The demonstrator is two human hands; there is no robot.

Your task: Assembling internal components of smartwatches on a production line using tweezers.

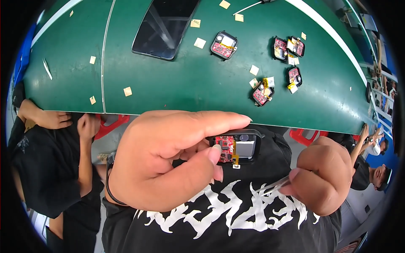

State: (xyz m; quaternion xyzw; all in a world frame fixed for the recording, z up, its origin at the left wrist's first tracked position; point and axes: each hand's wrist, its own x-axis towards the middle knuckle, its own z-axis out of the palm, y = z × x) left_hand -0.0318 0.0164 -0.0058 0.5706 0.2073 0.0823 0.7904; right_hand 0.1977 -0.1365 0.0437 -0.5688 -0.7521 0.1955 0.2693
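Observation:
My left hand [168, 160] is closed on a small black device casing [257, 147], held up in front of my shirt. Its thumb presses on the red circuit board [224, 149] inside, while the index finger runs along the upper rim. A gold flex cable [236, 159] comes off the board's edge and ends in a small white-and-dark tip below the casing. To the right, my right hand [322, 177] pinches metal tweezers [272, 186]. Their tips point left, below the casing and apart from it.
On the green table [168, 86] lie a black phone [165, 27], an open casing [224, 45], several more casings [262, 93] and scattered yellowish paper squares [128, 91]. Other tweezers [47, 68] lie far left. A co-worker's arms [85, 156] are at the left; other people sit at the right.

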